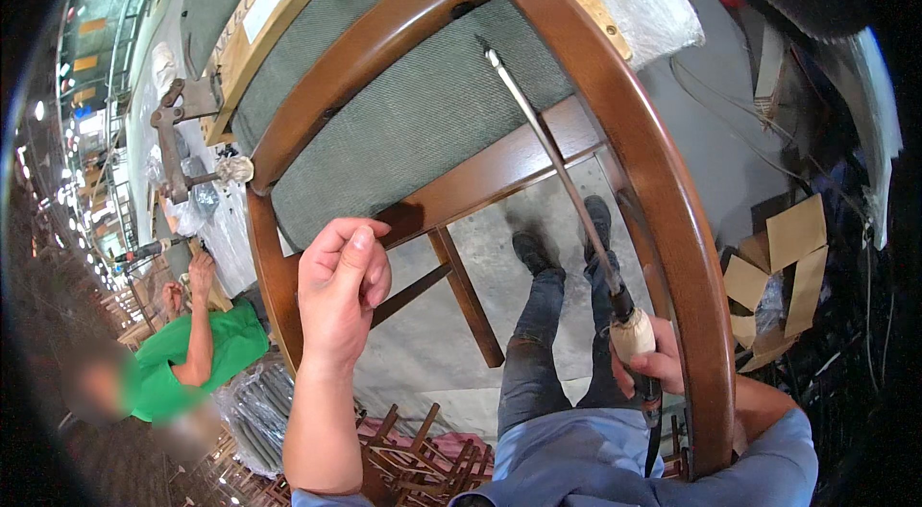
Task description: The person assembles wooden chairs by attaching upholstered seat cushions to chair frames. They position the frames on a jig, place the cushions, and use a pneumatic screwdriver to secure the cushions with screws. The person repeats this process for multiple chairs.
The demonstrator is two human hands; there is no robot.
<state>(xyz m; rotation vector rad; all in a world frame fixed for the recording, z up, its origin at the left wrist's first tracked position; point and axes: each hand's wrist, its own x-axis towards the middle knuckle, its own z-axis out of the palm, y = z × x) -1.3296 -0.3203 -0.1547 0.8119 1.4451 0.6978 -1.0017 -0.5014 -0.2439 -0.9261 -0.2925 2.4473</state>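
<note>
A brown wooden chair frame with a grey-green woven seat lies before me. My right hand grips a power screwdriver wrapped in pale tape near its nose. Its long thin shaft slants up and away, and the dark tip is over the seat, close to the frame's inner edge. My left hand is closed, thumb pressed against curled fingers, near the seat's front rail. Whatever it may hold is hidden. Cloth-wrapped clamp ends touch the frame.
To the left, a metal clamp linkage stands beside a wooden jig bearing small dark screws. A person in a green top works at the lower left. An open cardboard box sits at right; wooden frames are piled below.
</note>
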